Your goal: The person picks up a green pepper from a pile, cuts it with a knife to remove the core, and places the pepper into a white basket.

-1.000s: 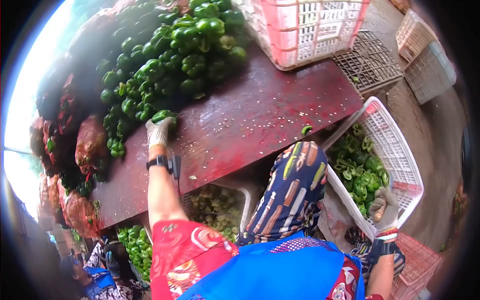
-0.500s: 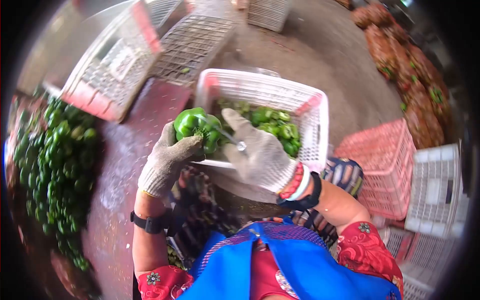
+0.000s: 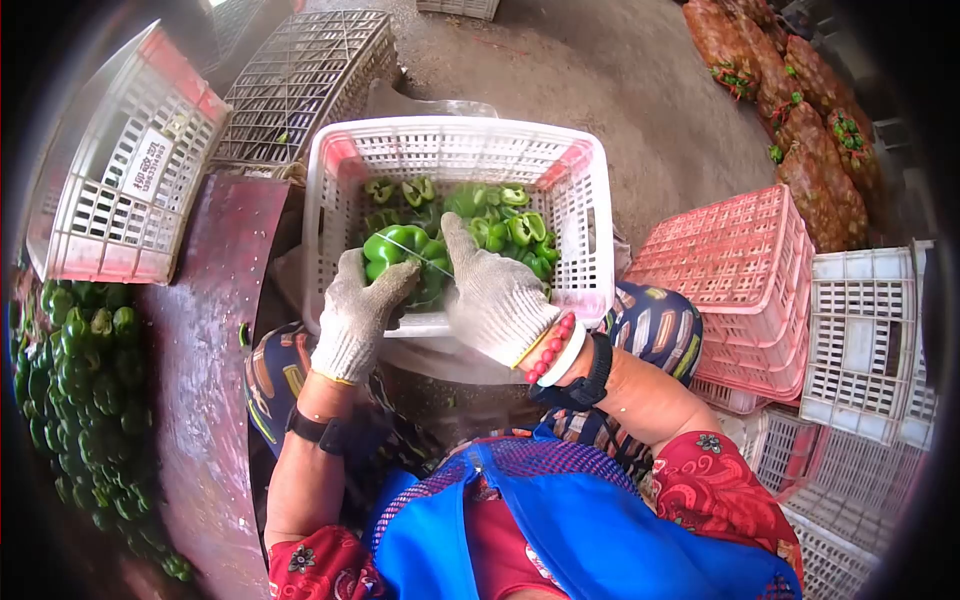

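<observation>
A whole-looking green bell pepper sits in my gloved left hand, whose fingers and thumb close around its near side. My gloved right hand grips a knife; its thin blade lies across the pepper, and the handle is hidden in the palm. The right index finger points forward beside the pepper. Both hands are over the near side of a white plastic crate. Cut green pepper pieces lie inside it, some showing pale hollow insides.
A heap of green peppers lies at the left beside a reddish board. White crates stand at the upper left. Stacked pink crates and a white crate are on the right. Filled net sacks line the upper right.
The view has shifted, so the crate appears further left and more of its inside shows. The pepper has come lower over the crate, and the blade now lies across it.
</observation>
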`<state>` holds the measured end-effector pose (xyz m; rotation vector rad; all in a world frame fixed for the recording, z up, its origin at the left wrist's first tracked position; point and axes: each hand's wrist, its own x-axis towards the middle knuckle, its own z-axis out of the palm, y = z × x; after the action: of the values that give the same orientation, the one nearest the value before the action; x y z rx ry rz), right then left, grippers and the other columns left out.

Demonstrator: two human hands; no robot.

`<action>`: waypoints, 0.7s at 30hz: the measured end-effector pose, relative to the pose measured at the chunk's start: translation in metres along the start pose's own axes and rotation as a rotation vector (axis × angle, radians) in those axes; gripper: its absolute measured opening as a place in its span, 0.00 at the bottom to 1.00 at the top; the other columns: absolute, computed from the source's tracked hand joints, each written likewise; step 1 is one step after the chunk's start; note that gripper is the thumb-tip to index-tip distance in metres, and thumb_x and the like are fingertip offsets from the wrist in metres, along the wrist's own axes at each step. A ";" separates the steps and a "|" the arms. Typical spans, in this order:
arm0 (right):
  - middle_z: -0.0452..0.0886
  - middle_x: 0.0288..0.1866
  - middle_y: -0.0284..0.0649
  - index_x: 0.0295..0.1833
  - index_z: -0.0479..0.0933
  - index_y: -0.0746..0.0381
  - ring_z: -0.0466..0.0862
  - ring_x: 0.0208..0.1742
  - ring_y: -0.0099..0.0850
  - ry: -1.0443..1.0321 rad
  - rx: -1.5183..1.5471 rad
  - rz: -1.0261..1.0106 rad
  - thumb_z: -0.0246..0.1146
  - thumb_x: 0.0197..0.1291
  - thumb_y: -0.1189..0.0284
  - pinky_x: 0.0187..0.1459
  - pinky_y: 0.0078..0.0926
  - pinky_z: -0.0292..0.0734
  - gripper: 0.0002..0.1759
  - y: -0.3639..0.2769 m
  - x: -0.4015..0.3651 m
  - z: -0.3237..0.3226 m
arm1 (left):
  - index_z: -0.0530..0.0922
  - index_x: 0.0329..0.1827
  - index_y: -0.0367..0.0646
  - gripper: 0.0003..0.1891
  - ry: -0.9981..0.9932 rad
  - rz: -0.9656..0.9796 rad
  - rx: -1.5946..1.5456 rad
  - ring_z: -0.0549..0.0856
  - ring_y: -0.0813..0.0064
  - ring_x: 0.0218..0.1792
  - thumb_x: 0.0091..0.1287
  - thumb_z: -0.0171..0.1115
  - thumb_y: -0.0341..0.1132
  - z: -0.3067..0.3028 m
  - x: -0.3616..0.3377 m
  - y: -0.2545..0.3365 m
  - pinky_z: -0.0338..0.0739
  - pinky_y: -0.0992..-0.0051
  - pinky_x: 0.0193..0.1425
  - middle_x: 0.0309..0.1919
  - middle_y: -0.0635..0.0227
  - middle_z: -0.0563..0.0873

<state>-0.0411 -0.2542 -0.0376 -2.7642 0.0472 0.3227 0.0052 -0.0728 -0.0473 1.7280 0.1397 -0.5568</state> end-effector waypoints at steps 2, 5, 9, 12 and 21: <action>0.87 0.36 0.57 0.84 0.55 0.70 0.89 0.33 0.53 -0.005 -0.017 -0.007 0.63 0.62 0.66 0.38 0.51 0.84 0.47 0.000 0.002 0.000 | 0.79 0.54 0.39 0.20 0.041 0.018 0.053 0.83 0.79 0.26 0.69 0.74 0.43 0.003 0.002 0.002 0.77 0.79 0.31 0.35 0.68 0.86; 0.87 0.33 0.57 0.84 0.55 0.71 0.89 0.31 0.52 -0.046 0.041 -0.077 0.63 0.63 0.67 0.36 0.49 0.84 0.46 0.006 0.005 -0.010 | 0.79 0.53 0.40 0.18 -0.092 -0.060 -0.189 0.82 0.79 0.26 0.71 0.72 0.43 0.000 0.000 0.000 0.76 0.79 0.29 0.35 0.69 0.85; 0.85 0.31 0.59 0.82 0.59 0.72 0.88 0.31 0.53 0.029 0.192 -0.192 0.63 0.66 0.65 0.34 0.48 0.82 0.43 0.020 0.009 -0.015 | 0.78 0.51 0.41 0.17 -0.182 -0.100 -0.467 0.81 0.78 0.25 0.72 0.70 0.44 -0.002 0.008 -0.006 0.76 0.78 0.29 0.35 0.69 0.84; 0.87 0.36 0.59 0.81 0.58 0.74 0.88 0.31 0.52 0.024 0.121 -0.209 0.62 0.67 0.65 0.36 0.48 0.83 0.43 0.022 0.009 -0.014 | 0.79 0.50 0.41 0.17 -0.147 -0.062 -0.385 0.81 0.79 0.25 0.72 0.70 0.45 -0.002 0.008 -0.002 0.76 0.78 0.29 0.34 0.68 0.84; 0.89 0.40 0.57 0.82 0.56 0.73 0.91 0.38 0.52 -0.170 0.054 -0.003 0.65 0.64 0.64 0.40 0.51 0.85 0.47 0.006 0.009 -0.017 | 0.79 0.50 0.38 0.21 -0.087 -0.056 -0.076 0.81 0.80 0.23 0.71 0.72 0.47 0.002 0.004 -0.002 0.74 0.77 0.27 0.29 0.68 0.84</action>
<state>-0.0295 -0.2659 -0.0259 -2.6724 0.0082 0.5465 0.0073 -0.0751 -0.0513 1.6277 0.1454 -0.6587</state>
